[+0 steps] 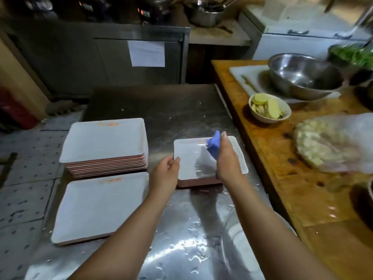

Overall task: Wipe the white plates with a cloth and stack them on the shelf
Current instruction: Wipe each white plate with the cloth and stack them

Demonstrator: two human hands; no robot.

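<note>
Plates, white and rectangular with pinkish undersides, are sitting in three groups on the wet steel tabletop (pixel 181 110). At the top plate (pixel 191 156) of the short right-hand stack (pixel 198 181), the right hand (pixel 228 158) is gripping a blue cloth (pixel 213 145), its fingers curled round the bunched fabric and holding it against the far part of that plate's face. The left hand (pixel 165 168) is steadying the same plate at its near left edge, thumb and fingertips pinching the rim. Both bare forearms are reaching in from the lower edge of the view.

Left of the hands, a tall stack of plates (pixel 105 146) is standing toward the far side, and a low stack (pixel 99 207) is lying nearer, just in front of it; both show a faint orange mark near the far rim. Water drops are glistening on the tabletop close to the person.

On the right, a wooden counter (pixel 282 188) is adjoining the tabletop. It is carrying a small bowl of sliced food (pixel 269 110), a large steel bowl (pixel 304 77) resting on a white cutting board (pixel 246 75), and a clear plastic bag of pale pieces (pixel 331 146). Green leaves (pixel 353 55) are showing at the far right, blurred. Beyond the tabletop, a steel cabinet (pixel 80 57) is bearing a paper sheet (pixel 147 53).
</note>
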